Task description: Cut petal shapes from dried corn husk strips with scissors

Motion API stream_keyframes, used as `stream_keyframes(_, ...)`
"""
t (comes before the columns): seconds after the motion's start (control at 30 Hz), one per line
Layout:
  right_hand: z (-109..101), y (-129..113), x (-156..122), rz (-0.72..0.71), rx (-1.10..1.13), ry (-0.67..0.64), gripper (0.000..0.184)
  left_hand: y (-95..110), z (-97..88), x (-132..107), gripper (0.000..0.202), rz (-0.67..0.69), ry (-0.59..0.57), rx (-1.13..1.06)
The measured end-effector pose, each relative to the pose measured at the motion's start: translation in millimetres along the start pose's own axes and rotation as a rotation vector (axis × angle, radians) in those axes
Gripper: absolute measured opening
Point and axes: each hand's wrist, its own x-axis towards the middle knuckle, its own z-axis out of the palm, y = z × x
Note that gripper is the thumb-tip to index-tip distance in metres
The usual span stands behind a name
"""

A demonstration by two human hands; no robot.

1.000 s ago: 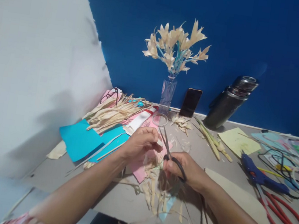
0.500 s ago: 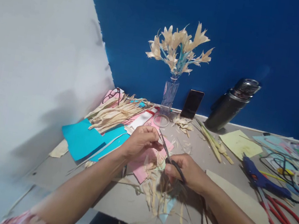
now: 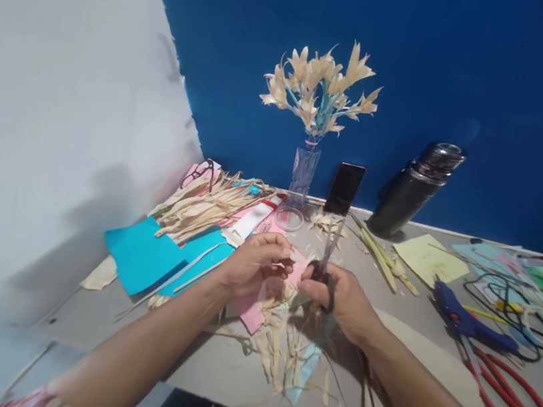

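Note:
My right hand [image 3: 339, 297] grips a small pair of scissors [image 3: 329, 255] by the dark handles, blades pointing up and away from me. To its left, my left hand [image 3: 263, 260] is closed in a pinch; whatever sits between its fingertips is too small to make out. Below both hands lie dry husk scraps [image 3: 280, 356] and pink paper [image 3: 249, 311]. Beyond them a clear plastic bottle [image 3: 303, 174] holds a bunch of husk flowers [image 3: 322, 89] on blue stems.
Blue paper [image 3: 143, 256] and a pile of dry husks [image 3: 200, 207] lie left. A phone [image 3: 345, 188] and a flask [image 3: 412, 193] stand at the back. A glue gun [image 3: 470, 319], red-handled scissors [image 3: 514, 399] and tangled cords lie right.
The scissors have swung away from the left fingertips and now point upward. My right hand has turned with them, while my left hand stays pinched in nearly the same place.

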Motion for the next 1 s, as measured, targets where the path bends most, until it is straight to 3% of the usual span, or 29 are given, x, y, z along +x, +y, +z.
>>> stream_keyframes(0.1,0.2,-4.9,0.6,-0.024,0.084,0.135,0.039,-10.1,6.4,-0.8,0.016,-0.093,-0.02,-0.075)
stream_keyframes(0.2,-0.7,-7.8,-0.3,-0.047,0.08,0.177,0.035,-17.1,12.9,-2.6,0.018,-0.164,-0.041,-0.122)
stream_keyframes(0.43,-5.7,-11.1,-3.2,0.011,0.073,0.07,0.026,-17.9,13.5,-3.0,0.015,-0.142,-0.09,-0.064)
stream_keyframes(0.6,-10.7,-9.1,-2.5,0.017,0.053,-0.013,0.024,-18.5,11.5,-4.0,0.012,-0.188,-0.213,0.03)
stream_keyframes(0.83,-10.0,-11.0,-1.7,0.026,0.122,0.007,0.029,-20.8,12.3,-5.3,0.014,-0.198,-0.242,0.063)
stream_keyframes(1.0,-7.5,-9.9,-1.0,0.0,0.089,0.071,0.03,-22.7,15.0,-5.3,0.017,-0.146,-0.169,0.052)
